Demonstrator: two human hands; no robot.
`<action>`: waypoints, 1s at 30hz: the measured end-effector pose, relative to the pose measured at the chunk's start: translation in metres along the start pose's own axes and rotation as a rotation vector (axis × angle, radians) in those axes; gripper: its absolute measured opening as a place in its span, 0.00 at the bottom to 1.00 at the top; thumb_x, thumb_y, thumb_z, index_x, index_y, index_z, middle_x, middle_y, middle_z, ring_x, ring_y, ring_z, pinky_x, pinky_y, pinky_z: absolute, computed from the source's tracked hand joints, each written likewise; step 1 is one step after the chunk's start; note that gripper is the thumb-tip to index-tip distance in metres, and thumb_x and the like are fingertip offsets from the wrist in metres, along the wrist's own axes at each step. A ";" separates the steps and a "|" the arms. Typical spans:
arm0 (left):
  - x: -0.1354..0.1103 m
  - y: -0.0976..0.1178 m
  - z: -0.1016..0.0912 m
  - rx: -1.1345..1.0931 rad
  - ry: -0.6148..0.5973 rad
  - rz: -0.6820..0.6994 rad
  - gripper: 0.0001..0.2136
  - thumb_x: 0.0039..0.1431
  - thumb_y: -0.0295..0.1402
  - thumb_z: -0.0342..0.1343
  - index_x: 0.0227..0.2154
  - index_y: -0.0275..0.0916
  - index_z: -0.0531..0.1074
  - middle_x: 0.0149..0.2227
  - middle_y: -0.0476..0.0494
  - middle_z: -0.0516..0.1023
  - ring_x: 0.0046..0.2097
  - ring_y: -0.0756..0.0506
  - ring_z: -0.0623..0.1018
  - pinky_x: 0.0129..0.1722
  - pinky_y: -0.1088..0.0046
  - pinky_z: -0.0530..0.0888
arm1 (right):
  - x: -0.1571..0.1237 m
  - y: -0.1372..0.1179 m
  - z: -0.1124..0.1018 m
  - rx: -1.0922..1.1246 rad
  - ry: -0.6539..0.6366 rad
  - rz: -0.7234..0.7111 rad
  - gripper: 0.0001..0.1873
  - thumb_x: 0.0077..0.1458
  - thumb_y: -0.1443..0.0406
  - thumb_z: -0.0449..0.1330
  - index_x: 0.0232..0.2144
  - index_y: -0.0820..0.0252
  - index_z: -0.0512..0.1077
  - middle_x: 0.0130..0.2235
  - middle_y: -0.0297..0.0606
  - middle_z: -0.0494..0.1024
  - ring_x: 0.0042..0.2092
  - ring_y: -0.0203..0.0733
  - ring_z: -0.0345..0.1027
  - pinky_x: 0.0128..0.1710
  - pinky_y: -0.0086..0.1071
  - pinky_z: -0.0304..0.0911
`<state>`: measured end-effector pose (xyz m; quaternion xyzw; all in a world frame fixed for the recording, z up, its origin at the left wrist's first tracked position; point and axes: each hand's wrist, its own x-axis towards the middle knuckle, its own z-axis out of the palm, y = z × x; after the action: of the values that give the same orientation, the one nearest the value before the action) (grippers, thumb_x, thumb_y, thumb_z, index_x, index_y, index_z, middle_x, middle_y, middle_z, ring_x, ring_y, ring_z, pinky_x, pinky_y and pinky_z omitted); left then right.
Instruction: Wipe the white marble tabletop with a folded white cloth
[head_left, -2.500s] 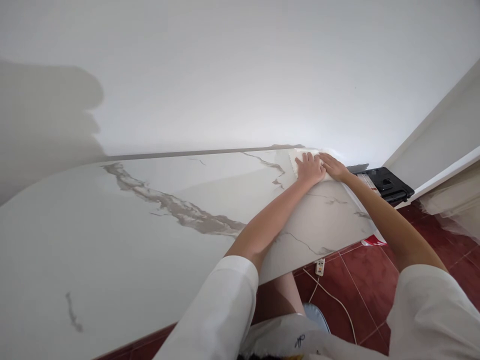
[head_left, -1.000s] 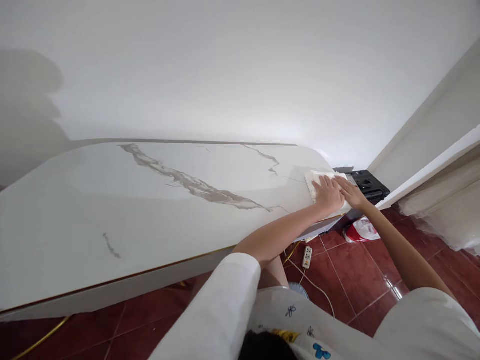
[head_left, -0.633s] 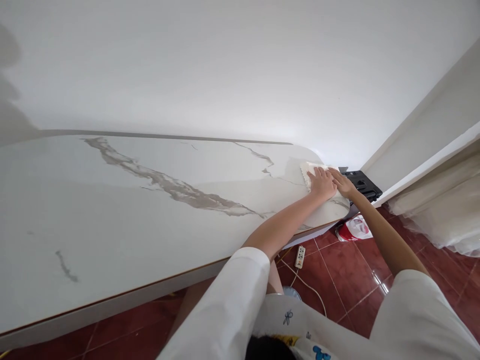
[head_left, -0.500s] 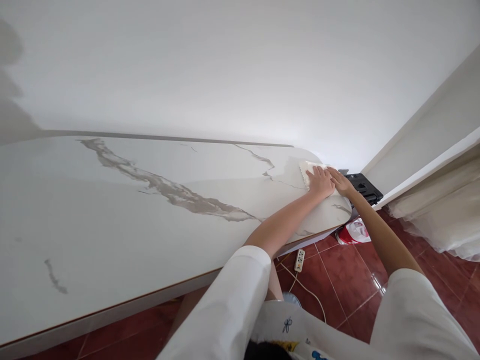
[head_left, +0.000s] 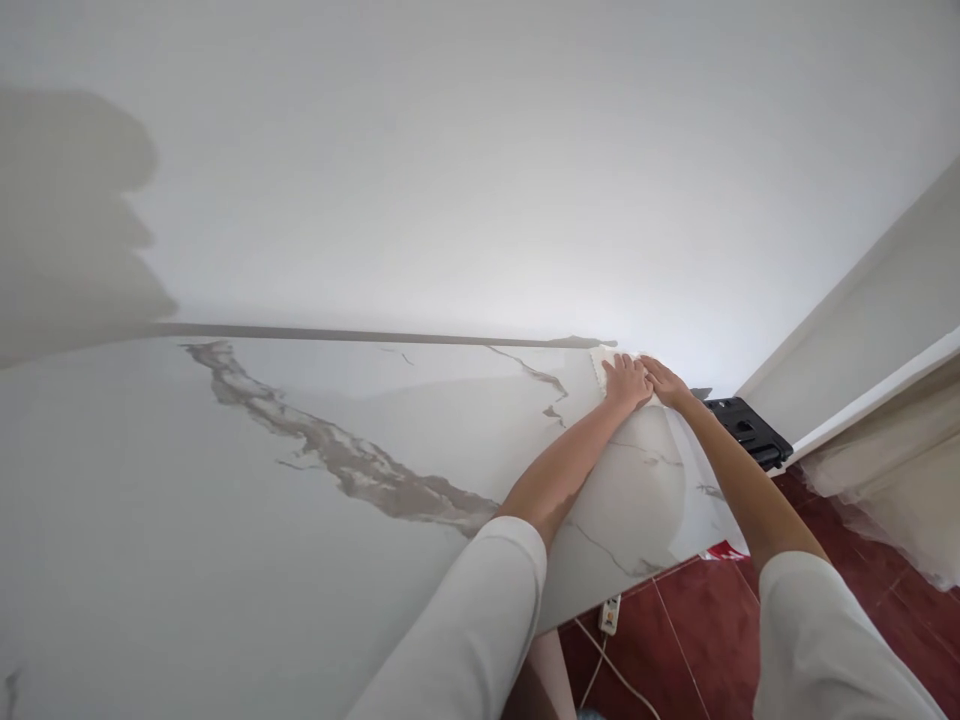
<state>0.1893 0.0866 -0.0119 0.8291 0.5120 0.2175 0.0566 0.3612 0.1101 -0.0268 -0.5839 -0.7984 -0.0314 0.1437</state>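
Note:
A white cloth with a wavy edge lies on the marble-patterned tabletop, at its far right side close to the wall. My left hand rests flat on this cloth with the fingers spread, pressing it down. Right beside it, my right hand also lies on the cloth, its fingers stretched out and touching the left hand. Most of the cloth's right part is hidden beneath the two hands.
A white wall rises behind the tabletop. Beyond its right end sits a black case, near a pale curtain. On the red tiled floor are a power strip with a cord and a red and white bag.
Both hands have slid the cloth towards the wall-side edge of the tabletop. My view has shifted, so the tabletop sits lower in the picture and less floor shows.

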 end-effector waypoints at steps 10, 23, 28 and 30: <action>0.019 -0.049 -0.009 0.002 0.018 -0.014 0.25 0.67 0.37 0.41 0.63 0.34 0.64 0.65 0.29 0.63 0.66 0.34 0.59 0.63 0.46 0.57 | 0.049 -0.033 0.011 -0.014 -0.020 -0.001 0.29 0.63 0.62 0.41 0.62 0.61 0.63 0.67 0.45 0.64 0.68 0.47 0.54 0.68 0.49 0.53; -0.015 -0.126 -0.054 -0.042 0.057 -0.055 0.21 0.66 0.35 0.42 0.58 0.35 0.68 0.60 0.30 0.68 0.62 0.34 0.62 0.61 0.47 0.57 | 0.094 -0.114 0.034 -0.028 -0.029 0.015 0.29 0.64 0.63 0.42 0.64 0.61 0.62 0.66 0.42 0.65 0.68 0.44 0.55 0.68 0.42 0.52; -0.030 -0.147 -0.062 -0.046 0.095 -0.077 0.22 0.66 0.36 0.42 0.58 0.33 0.68 0.60 0.28 0.68 0.63 0.33 0.62 0.62 0.46 0.55 | 0.097 -0.148 0.035 -0.034 -0.051 0.009 0.29 0.64 0.64 0.41 0.65 0.61 0.61 0.67 0.42 0.64 0.69 0.45 0.53 0.68 0.44 0.52; -0.039 -0.158 -0.068 -0.032 0.104 -0.080 0.22 0.66 0.36 0.42 0.58 0.33 0.68 0.60 0.28 0.68 0.63 0.33 0.62 0.62 0.46 0.56 | 0.098 -0.167 0.036 -0.033 -0.046 0.001 0.29 0.64 0.65 0.41 0.65 0.62 0.62 0.67 0.43 0.64 0.68 0.44 0.54 0.68 0.42 0.53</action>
<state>0.0155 0.1181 -0.0122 0.7945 0.5433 0.2663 0.0519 0.1703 0.1552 -0.0155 -0.5871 -0.8006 -0.0311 0.1157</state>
